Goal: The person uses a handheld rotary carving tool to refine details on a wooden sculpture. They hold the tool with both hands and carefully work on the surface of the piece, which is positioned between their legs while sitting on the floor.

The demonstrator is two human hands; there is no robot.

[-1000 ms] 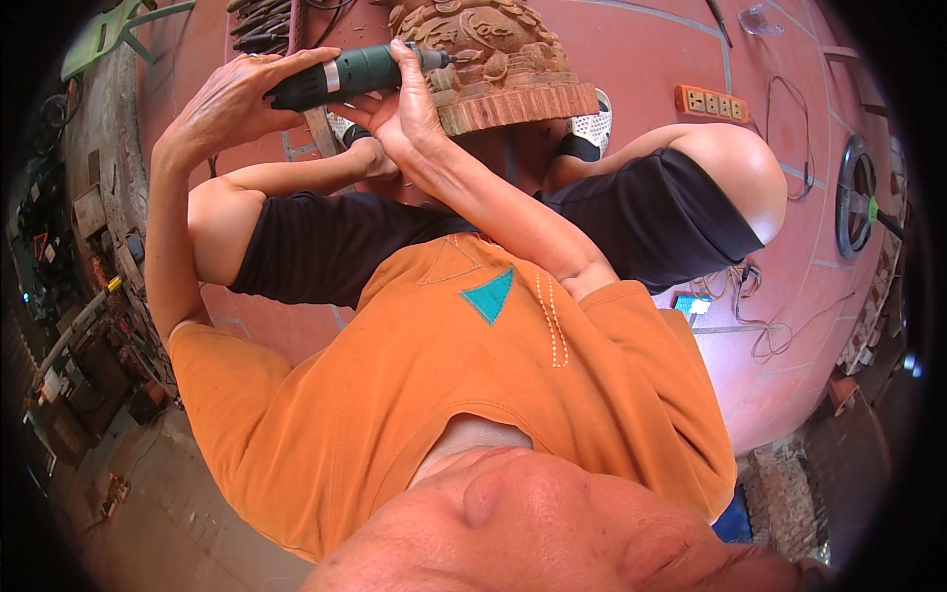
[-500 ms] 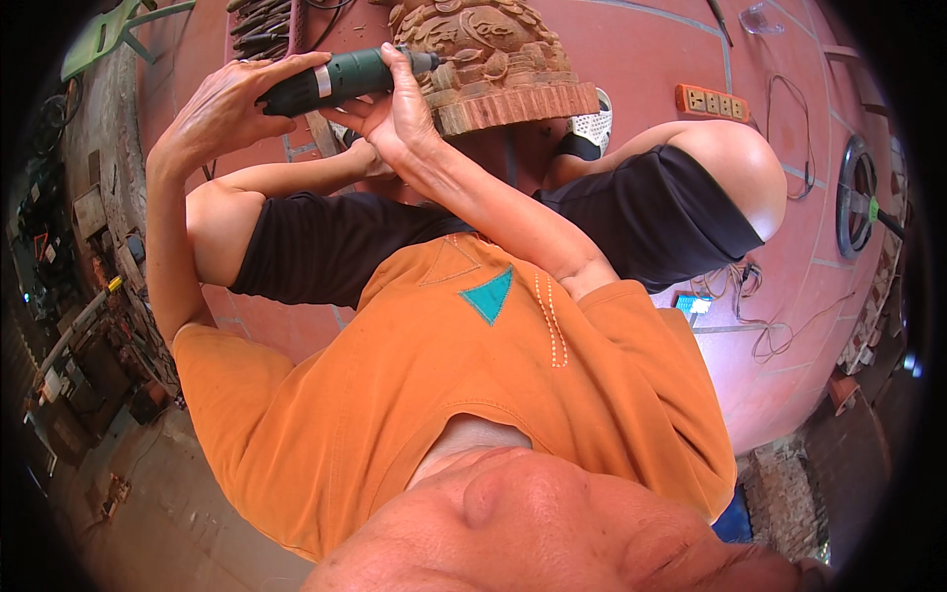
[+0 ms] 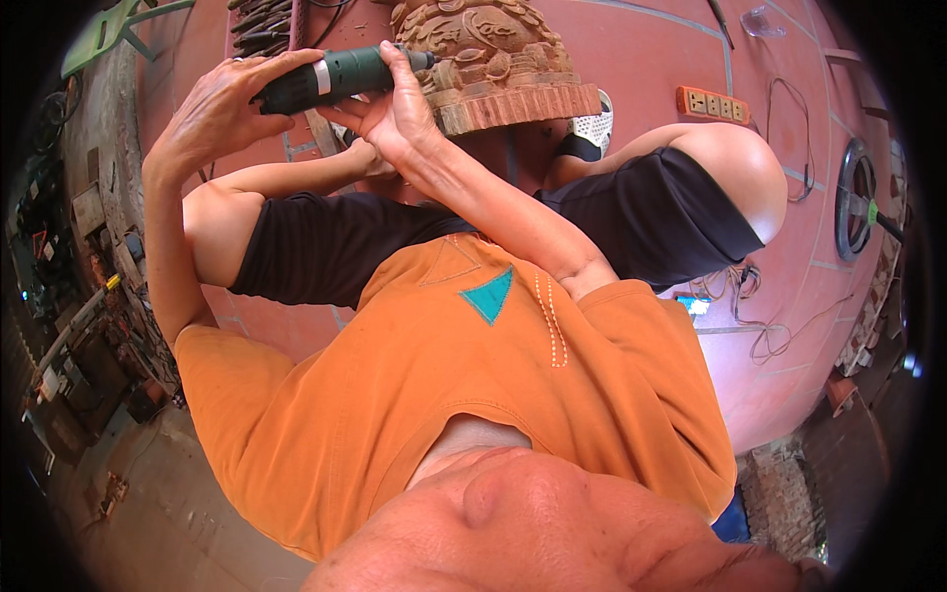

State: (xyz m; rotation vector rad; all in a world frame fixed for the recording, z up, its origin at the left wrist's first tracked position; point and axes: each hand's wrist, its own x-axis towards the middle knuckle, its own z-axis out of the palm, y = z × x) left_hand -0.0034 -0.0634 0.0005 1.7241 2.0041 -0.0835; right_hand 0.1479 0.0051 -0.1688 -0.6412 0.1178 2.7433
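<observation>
A dark green handheld rotary tool [image 3: 345, 75] with a pale band round its body lies level between my two hands. My left hand [image 3: 222, 104] grips its rear end, thumb below and fingers over the top. Closer to the nose, my right hand [image 3: 402, 116] holds it with the thumb on top and the fingers underneath. The tool's dark tip points right at a brown carved wooden piece [image 3: 483, 44] with rounded relief and a ridged, curved base. Whether the tip touches the wood I cannot tell.
A pink tray [image 3: 294, 28] of chisel-like hand tools sits left of the carving. An orange power strip [image 3: 712, 104] and loose cables [image 3: 801, 148] lie right on the red tiles. My bent legs [image 3: 641, 212] flank the carving. A green plastic chair [image 3: 109, 39] stands far left.
The rotary tool has shifted slightly left, its tip drawing back a little from the carving. My left hand moved with it; my right hand looks nearly unchanged.
</observation>
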